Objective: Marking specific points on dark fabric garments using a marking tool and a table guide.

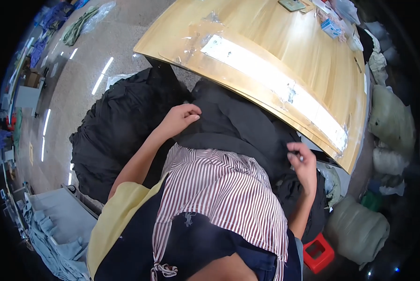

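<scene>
Head view, hands:
- Left hand [185,114]: over the left part of the lap, fingers bent and drawn narrow toward the thumb; whether it pinches any cloth cannot be told.
- Right hand [304,164]: at the right of the lap, just beside the near edge of the table; fingers loosely curled with a moderate gap, no cloth seen in them. A small bright spot at the fingers is too small to identify.

Head view, cloth:
- Black cloth [228,117]: soft folds, spread between the two hands, beyond the apron and partly under the table edge.
- Black heap [116,126]: large, crumpled, on the left, near the left forearm.

Head view, surroundings:
- Table [256,33]: wood-toned top, far and right, with a bright glare strip along its near side.
- Small box [331,29]: blue and white, on the far right of the table.
- Apron [219,182]: red-and-white stripes, worn by the person.
- Stool [328,255]: red, near right.
- Bundle [357,229]: grey-green, bulging, right of the stool.
- Pale blue cloth [55,250]: rumpled, near left.
- Green cloth [78,25]: on the floor, far left.
</scene>
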